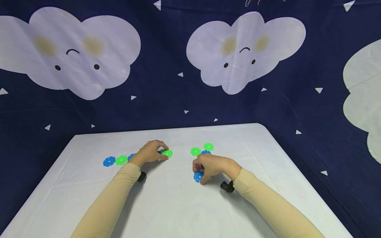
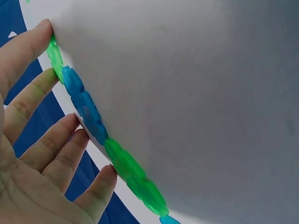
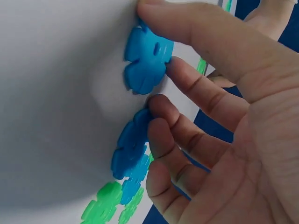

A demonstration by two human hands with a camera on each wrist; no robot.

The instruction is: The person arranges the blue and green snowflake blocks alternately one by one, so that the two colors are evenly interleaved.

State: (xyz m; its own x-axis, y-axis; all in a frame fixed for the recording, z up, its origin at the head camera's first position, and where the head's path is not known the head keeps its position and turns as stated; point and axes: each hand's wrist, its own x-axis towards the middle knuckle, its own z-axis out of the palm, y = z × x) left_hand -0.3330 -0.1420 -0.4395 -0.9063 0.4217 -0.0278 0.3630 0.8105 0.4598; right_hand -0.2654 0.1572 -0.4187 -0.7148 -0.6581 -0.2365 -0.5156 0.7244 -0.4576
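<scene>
My left hand [image 1: 148, 152] pinches a green notched plastic disc [image 1: 168, 153] between thumb and index finger. In the left wrist view this green disc [image 2: 55, 58] is the end of a row, followed by a blue disc [image 2: 84, 105] and another green disc [image 2: 133, 175]; the other fingers lie along the row's edge. My right hand [image 1: 213, 164] has its thumb and index finger at opposite edges of a blue notched disc [image 1: 198, 177]. Beside the curled fingers in the right wrist view is a second blue disc [image 3: 128, 147], partly hidden by fingertips.
Left of my left hand, the row shows a blue disc [image 1: 109, 161] and a green disc [image 1: 121, 160] on the white tabletop [image 1: 166, 205]. Beyond my right hand lie two green discs, one at the back [image 1: 208, 146], and a partly covered blue disc [image 1: 205, 152]. A dark cloud-print cloth [image 1: 166, 109] hangs behind.
</scene>
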